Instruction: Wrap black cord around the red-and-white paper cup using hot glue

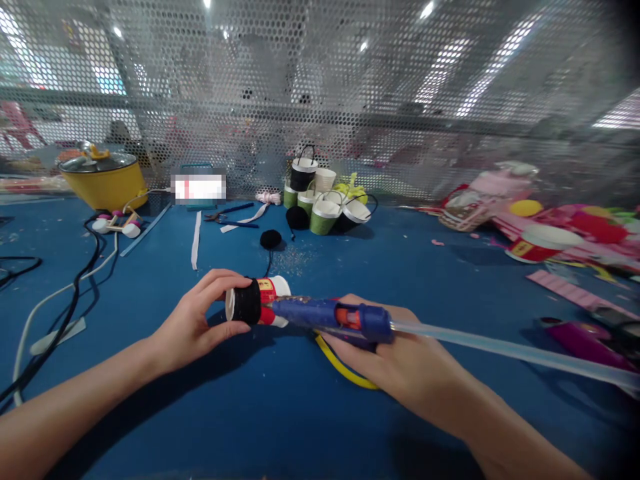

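Observation:
My left hand [200, 317] grips a small paper cup [246, 303] on its side, its base end wrapped in black yarn and its other part red and white. In my right hand [395, 340] is a blue hot glue gun [320, 313], its nozzle pointing left at the cup's side. A long clear glue stick [500, 347] sticks out of the gun's back toward the right. From the cup a black strand runs up to a small ball of black yarn [271, 239] on the blue table. My fingers hide part of the cup, and the gun covers some of its red side.
Several yarn-wrapped cups with handles [326, 212] stand at the back, near pliers [233, 217] and white strips [197, 240]. A yellow pot [103, 177] and cables [75, 293] lie left. On the right are a red-and-white bowl [543, 243], pink craft pieces and a purple object [585, 343].

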Motion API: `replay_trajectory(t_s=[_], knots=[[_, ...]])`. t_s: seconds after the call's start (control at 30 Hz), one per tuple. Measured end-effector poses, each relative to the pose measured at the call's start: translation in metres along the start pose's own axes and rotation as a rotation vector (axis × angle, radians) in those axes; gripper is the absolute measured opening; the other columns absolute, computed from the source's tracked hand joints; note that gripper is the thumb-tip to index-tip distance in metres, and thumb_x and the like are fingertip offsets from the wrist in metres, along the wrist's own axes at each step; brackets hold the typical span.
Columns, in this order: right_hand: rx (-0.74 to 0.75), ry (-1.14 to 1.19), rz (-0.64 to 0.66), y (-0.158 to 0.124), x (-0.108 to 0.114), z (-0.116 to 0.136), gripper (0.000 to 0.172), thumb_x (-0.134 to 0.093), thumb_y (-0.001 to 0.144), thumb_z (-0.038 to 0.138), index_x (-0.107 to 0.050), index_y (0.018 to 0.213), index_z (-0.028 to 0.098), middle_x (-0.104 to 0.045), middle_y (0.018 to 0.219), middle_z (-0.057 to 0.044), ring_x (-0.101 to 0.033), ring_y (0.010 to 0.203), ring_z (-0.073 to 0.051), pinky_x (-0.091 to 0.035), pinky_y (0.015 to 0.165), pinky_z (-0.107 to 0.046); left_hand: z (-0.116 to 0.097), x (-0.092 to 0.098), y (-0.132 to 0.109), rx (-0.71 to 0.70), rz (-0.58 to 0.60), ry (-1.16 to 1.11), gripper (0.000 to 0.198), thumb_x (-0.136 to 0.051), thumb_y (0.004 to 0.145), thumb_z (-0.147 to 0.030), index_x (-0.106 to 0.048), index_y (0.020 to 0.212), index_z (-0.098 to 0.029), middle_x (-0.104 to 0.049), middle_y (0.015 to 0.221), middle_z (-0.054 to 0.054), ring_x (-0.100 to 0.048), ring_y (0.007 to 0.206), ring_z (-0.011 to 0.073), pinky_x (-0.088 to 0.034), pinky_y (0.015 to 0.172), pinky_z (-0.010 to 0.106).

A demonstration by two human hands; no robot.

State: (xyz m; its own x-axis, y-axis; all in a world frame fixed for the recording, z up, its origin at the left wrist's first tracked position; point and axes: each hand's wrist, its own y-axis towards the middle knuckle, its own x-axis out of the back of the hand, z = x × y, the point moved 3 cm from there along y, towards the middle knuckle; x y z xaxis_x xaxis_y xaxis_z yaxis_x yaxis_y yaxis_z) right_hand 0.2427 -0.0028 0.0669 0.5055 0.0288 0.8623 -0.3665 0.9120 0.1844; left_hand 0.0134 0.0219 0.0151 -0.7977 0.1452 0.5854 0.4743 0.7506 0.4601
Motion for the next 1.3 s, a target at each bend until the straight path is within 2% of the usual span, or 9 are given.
replay_trajectory(t_s=[0.3, 0.43, 0.6, 0.87, 1.0, 1.17, 1.3], knots=[[-0.036, 0.009, 0.021, -0.002, -0.001, -0.001, 0.014, -0.051, 0.078, 0.027, -0.051, 0.066, 0.022, -0.056, 0.059, 0.002, -0.05, 0.052, -0.014, -0.041, 0.05, -0.027, -0.001, 0.001, -0.001, -0.035, -0.004, 0.072, 0.042, -0.062, 0.081, -0.026, -0.047, 0.119, -0.024, -0.049, 0.119, 0.01, -0.052, 0.11, 0.0227, -0.047, 0.093, 0.036], [-0.05, -0.004, 0.008, 0.002, 0.003, 0.001, 0.013, -0.05, 0.077, 0.024, -0.052, 0.064, 0.023, -0.055, 0.056, 0.001, -0.049, 0.047, -0.014, -0.04, 0.046, -0.026, -0.002, -0.001, -0.002, -0.08, 0.0, 0.104, 0.039, -0.061, 0.081, -0.025, -0.047, 0.118, -0.023, -0.049, 0.121, 0.011, -0.052, 0.111, 0.0231, -0.046, 0.094, 0.039], [0.024, -0.059, -0.034, 0.005, 0.008, 0.006, 0.014, -0.047, 0.077, 0.02, -0.058, 0.07, 0.024, -0.058, 0.054, 0.001, -0.049, 0.045, -0.014, -0.04, 0.043, -0.026, -0.003, -0.003, -0.003, -0.111, 0.006, 0.136, 0.034, -0.058, 0.083, -0.023, -0.049, 0.115, -0.024, -0.049, 0.122, 0.012, -0.052, 0.112, 0.0251, -0.047, 0.092, 0.042], [0.114, -0.112, -0.075, -0.004, 0.004, 0.004, 0.019, -0.045, 0.081, 0.018, -0.062, 0.075, 0.024, -0.06, 0.055, 0.001, -0.051, 0.044, -0.014, -0.041, 0.043, -0.025, -0.002, -0.002, -0.003, -0.102, 0.015, 0.148, 0.035, -0.058, 0.083, -0.019, -0.048, 0.116, -0.024, -0.047, 0.123, 0.012, -0.051, 0.114, 0.0251, -0.046, 0.094, 0.043], [0.127, -0.162, -0.08, 0.003, 0.008, 0.008, 0.022, -0.045, 0.079, 0.015, -0.062, 0.069, 0.023, -0.064, 0.059, -0.002, -0.057, 0.05, -0.015, -0.046, 0.049, -0.026, -0.003, -0.004, -0.006, -0.135, 0.017, 0.141, 0.032, -0.056, 0.084, -0.018, -0.049, 0.115, -0.024, -0.046, 0.124, 0.012, -0.051, 0.113, 0.0247, -0.048, 0.091, 0.041], [0.232, -0.301, -0.065, 0.005, 0.013, 0.014, 0.025, -0.044, 0.08, 0.014, -0.065, 0.07, 0.022, -0.067, 0.065, -0.005, -0.063, 0.06, -0.019, -0.049, 0.058, -0.028, -0.003, -0.005, -0.006, -0.157, 0.039, 0.143, 0.031, -0.054, 0.085, -0.016, -0.049, 0.115, -0.024, -0.045, 0.125, 0.012, -0.052, 0.112, 0.024, -0.049, 0.09, 0.039], [0.199, -0.251, -0.051, 0.002, 0.013, 0.014, 0.023, -0.046, 0.078, 0.013, -0.065, 0.069, 0.023, -0.066, 0.061, -0.003, -0.06, 0.053, -0.017, -0.048, 0.052, -0.026, -0.002, -0.003, -0.005, -0.13, 0.018, 0.141, 0.032, -0.056, 0.084, -0.019, -0.049, 0.115, -0.024, -0.047, 0.124, 0.012, -0.051, 0.113, 0.0248, -0.047, 0.092, 0.041]])
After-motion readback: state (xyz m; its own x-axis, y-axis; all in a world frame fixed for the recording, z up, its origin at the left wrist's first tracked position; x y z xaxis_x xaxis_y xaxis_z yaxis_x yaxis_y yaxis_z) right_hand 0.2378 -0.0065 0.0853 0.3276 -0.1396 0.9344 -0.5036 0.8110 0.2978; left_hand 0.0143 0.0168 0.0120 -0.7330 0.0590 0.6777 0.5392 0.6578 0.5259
